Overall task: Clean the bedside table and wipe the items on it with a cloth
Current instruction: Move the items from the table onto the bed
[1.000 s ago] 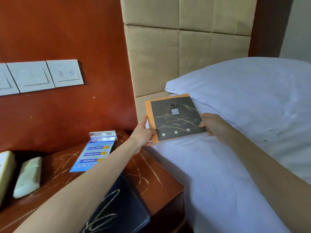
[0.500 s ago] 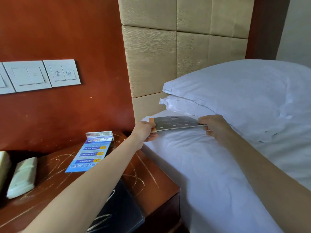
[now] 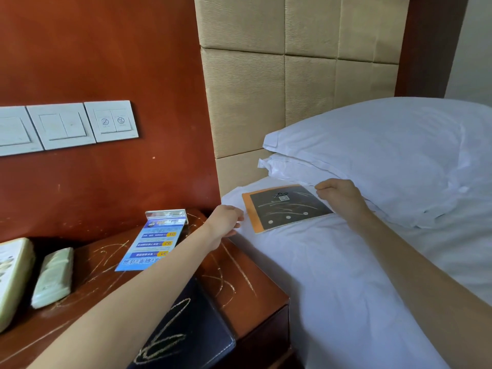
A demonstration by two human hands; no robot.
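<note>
Scratches marked one bedside table [image 3: 234, 278] carrying one blue card [image 3: 150, 243] numbered 01–03, one dark folder [image 3: 191, 336] and two pale green packets [image 3: 53, 276]. One orange-edged black booklet [image 3: 286, 207] with a QR code lay at the bed's [image 3: 332, 288] head corner beside two pillows [image 3: 386, 161]; left hand [image 3: 226, 219] and right hand [image 3: 338, 194] flanked it, loosely curled, holding nothing.

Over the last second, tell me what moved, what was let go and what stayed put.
The orange-edged card, held up at both edges by the left hand and right hand, was tipped down and laid flat on the white sheet by the pillows. Both hands have let go. The blue leaflet, dark folder and bedside table stayed put.
</note>
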